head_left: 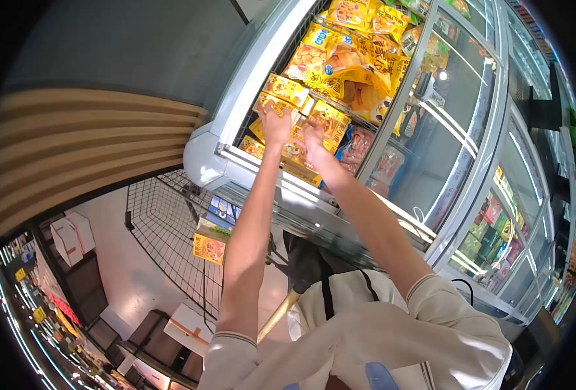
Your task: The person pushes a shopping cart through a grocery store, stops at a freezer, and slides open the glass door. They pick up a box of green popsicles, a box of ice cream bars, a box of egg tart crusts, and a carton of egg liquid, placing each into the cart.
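Note:
Both my arms reach into an open chest freezer (pixel 226 120) that holds yellow food packages. My left hand (pixel 275 125) is closed on a yellow food box (pixel 272 104) near the freezer's near left corner. A little to the right, my right hand (pixel 313 138) is closed at the edge of another yellow food box (pixel 294 153), with its fingertips partly hidden. An upright yellow box (pixel 332 120) stands just beyond the right hand. More yellow boxes (pixel 251 147) lie beside and beneath my hands.
Yellow bags (pixel 350 60) fill the section behind a wire divider. Pink packs (pixel 358 144) lie to the right, beside the sliding glass lid (pixel 431 123). A wire shopping cart (pixel 161 224) stands below left, with a yellow box (pixel 209 249) in it. A slatted wooden panel (pixel 93 143) borders the freezer.

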